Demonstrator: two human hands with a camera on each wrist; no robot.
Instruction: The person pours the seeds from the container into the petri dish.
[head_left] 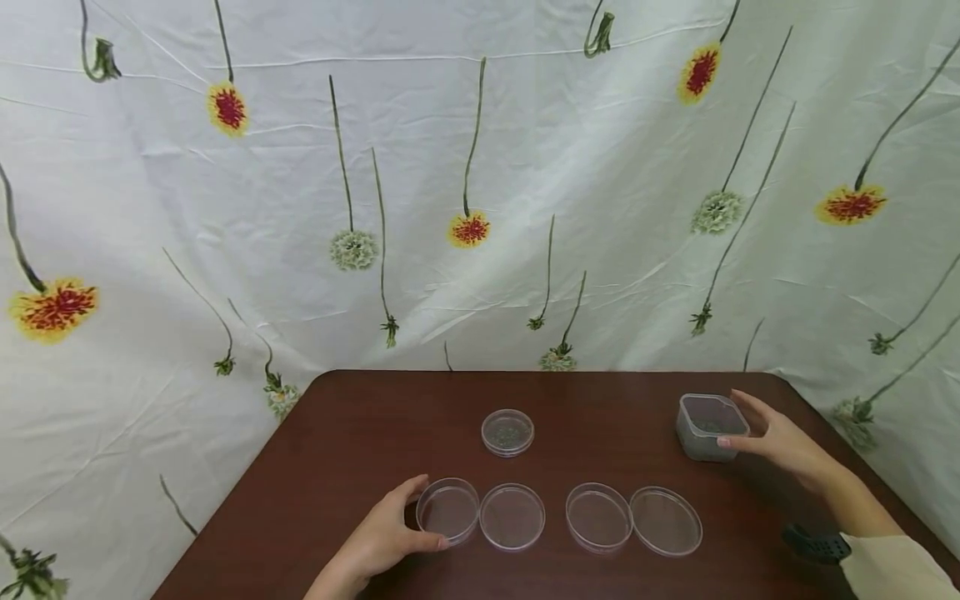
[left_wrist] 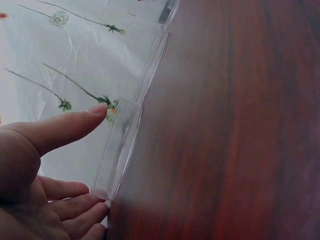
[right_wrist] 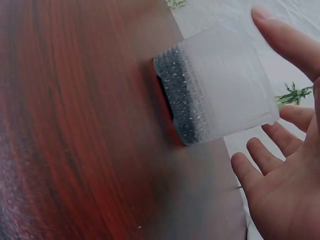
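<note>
My left hand (head_left: 390, 533) spreads around the near-left side of a clear petri dish (head_left: 448, 510), its thumb at the front rim and its fingertips at the back. Side-on in the left wrist view, that dish (left_wrist: 119, 150) lies between the thumb and the loosely bent fingers. At the far right, my right hand (head_left: 783, 442) reaches around a translucent square tub (head_left: 712, 427). Dark grains with white specks fill the lower part of the tub (right_wrist: 215, 90). Its thumb and forefinger are right at two corners of the rim, and the other fingers extend loosely.
Beside the left dish lies another clear round dish (head_left: 512, 517). Two more, a dish (head_left: 598, 517) and a shallower one (head_left: 666, 522), lie to the right. Behind them stands a petri dish (head_left: 507, 433) with small greenish bits. A flowered cloth (head_left: 420, 183) hangs behind the brown table (head_left: 360, 433).
</note>
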